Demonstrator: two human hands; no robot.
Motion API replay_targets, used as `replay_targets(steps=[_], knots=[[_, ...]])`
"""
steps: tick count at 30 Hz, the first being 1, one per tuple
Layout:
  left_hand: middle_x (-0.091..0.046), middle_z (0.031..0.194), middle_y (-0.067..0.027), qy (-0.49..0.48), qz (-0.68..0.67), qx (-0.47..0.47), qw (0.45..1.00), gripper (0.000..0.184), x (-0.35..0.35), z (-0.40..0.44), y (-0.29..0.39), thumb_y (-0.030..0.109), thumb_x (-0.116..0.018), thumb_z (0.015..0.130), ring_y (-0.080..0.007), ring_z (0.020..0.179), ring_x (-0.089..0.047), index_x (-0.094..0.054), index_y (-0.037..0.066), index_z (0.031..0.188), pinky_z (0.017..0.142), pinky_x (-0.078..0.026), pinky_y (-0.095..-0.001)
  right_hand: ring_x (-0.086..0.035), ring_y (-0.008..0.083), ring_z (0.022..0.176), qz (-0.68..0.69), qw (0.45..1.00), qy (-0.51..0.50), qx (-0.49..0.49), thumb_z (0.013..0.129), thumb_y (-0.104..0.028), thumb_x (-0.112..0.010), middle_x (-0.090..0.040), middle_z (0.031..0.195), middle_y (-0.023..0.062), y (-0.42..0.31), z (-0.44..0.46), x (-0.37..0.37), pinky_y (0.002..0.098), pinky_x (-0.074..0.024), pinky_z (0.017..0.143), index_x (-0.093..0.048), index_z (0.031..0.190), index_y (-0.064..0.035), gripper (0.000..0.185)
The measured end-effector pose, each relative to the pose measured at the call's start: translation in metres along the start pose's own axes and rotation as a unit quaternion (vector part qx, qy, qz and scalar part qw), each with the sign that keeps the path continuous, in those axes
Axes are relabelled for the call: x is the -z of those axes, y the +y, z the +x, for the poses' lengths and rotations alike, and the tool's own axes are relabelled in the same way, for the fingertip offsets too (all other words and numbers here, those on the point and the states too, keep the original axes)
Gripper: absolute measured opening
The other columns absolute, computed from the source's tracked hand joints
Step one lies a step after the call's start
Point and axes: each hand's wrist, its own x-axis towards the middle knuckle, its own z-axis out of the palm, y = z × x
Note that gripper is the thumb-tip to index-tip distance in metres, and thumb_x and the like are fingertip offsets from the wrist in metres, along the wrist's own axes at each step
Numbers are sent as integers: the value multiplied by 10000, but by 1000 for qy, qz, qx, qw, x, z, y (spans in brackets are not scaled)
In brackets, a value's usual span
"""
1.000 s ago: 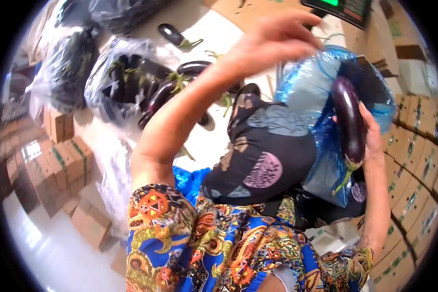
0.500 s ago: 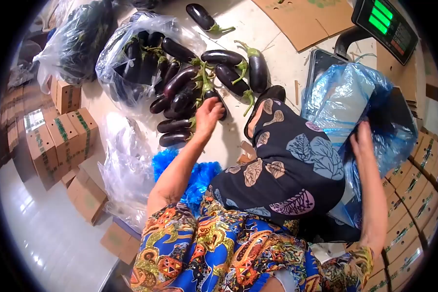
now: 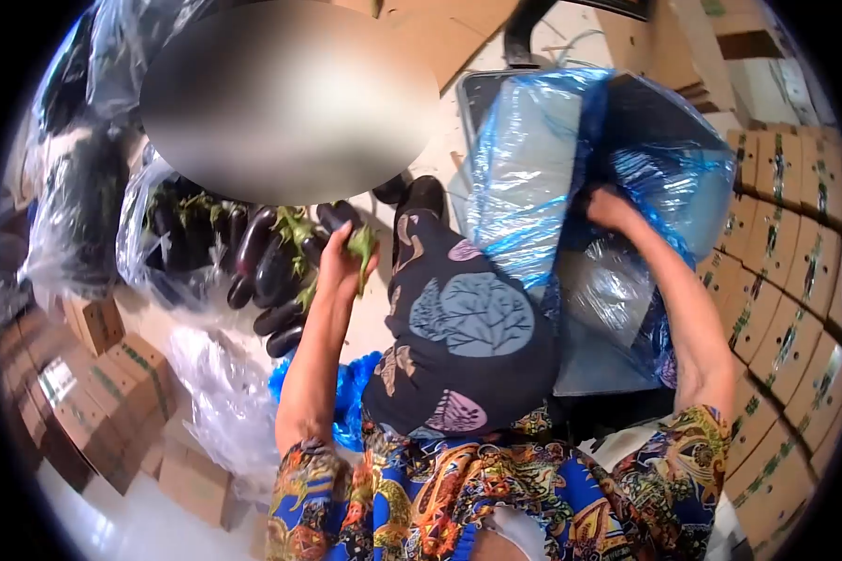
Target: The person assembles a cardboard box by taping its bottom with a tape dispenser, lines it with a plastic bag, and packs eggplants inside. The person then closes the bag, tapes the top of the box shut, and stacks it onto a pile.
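My left hand [image 3: 342, 260] is closed around the green stem end of an eggplant [image 3: 335, 215], its dark glossy body pointing away from me. Several more eggplants [image 3: 276, 271] lie in a pile just left of that hand, some spilling from a clear plastic bag [image 3: 140, 238]. On the right, a blue plastic bag [image 3: 524, 178] lines and overhangs a box on a scale [image 3: 472, 98]. My right hand [image 3: 614, 208] is curled at the bag's opening and appears to grip the plastic; its fingertips are partly hidden in shadow.
Cardboard boxes [image 3: 776, 271] are stacked along the right, with more boxes [image 3: 112, 393] at the left. A full bag of eggplants [image 3: 77, 210] stands at the far left. Crumpled clear plastic [image 3: 220, 393] and blue plastic [image 3: 351, 388] lie near my legs. A blurred oval hides the floor ahead.
My left hand has lifted the eggplant by its stem end from the floor. My right hand has moved further into the blue bag's opening and curled. The view has turned right.
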Motion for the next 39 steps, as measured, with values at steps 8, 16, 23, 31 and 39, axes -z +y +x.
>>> replay_targets(steps=[8,16,23,31,39], knots=[[-588,1160,-141,-176,344,-260,885,716,-141,-124,47,299,-675,778,-219,1049,-582,-401,-24,1357,953,-430,-329,-627,177,988,622,782,-29,21,930,-337,-582,-623,1150,114,-67,-80,133,300,-531,772,-557,1208,-13,428],[-638,1108,-162,-412,580,-402,577,677,-286,-112,0,296,-684,875,-215,999,-624,-364,45,1416,850,-514,-342,-605,250,1072,809,547,204,65,900,-338,-628,-581,1229,176,-127,-120,160,359,-452,985,-426,1356,15,611],[-657,919,-86,-176,478,-284,813,404,-119,-66,23,231,-582,925,-134,891,-605,-531,-15,1241,800,-490,-280,-626,192,961,806,581,80,-71,893,-208,-631,-634,1059,77,-87,-98,75,331,-504,866,-556,1165,-16,342],[-679,879,-109,116,495,-263,820,296,73,-49,-19,137,-558,863,-162,773,-649,-608,-2,1120,722,-517,-300,-525,227,1176,731,616,159,-247,931,-323,-570,-537,1295,98,-26,-17,-9,371,-449,958,-438,1349,-56,514],[-667,962,-94,324,513,-339,719,267,181,-84,-23,87,-569,876,-153,843,-631,-604,-2,1125,749,-516,-295,-556,230,1133,760,622,138,-130,955,-270,-519,-541,1284,101,-25,5,-29,356,-464,941,-436,1353,-22,476]])
